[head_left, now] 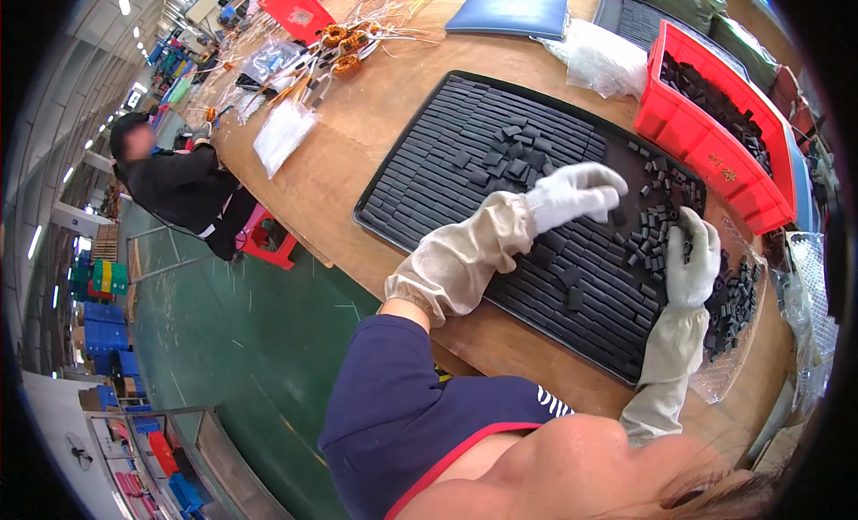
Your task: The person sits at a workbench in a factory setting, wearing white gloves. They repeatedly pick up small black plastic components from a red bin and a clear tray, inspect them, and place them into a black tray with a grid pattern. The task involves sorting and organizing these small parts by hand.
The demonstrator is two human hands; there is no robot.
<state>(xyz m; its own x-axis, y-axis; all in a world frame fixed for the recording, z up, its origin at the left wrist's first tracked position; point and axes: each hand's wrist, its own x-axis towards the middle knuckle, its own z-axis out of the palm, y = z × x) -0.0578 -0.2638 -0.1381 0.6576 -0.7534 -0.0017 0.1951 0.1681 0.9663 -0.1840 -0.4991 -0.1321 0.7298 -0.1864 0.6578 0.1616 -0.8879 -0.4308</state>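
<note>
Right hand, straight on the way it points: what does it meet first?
Likely the loose black pieces just ahead of the right hand, then the red bin; hand height is unclear.

Bright, even light all over the bench (335,176), and there go the ceiling lights (34,242), glowing white down the left side! Glare sparkles off the clear plastic (811,292) at far right, while the black pieces (514,154) swallow fine detail. Shadows are soft. Out at the rim, straight lines bow hard, corners drop to black, and a co-worker's face (139,143) is a blur.
</note>
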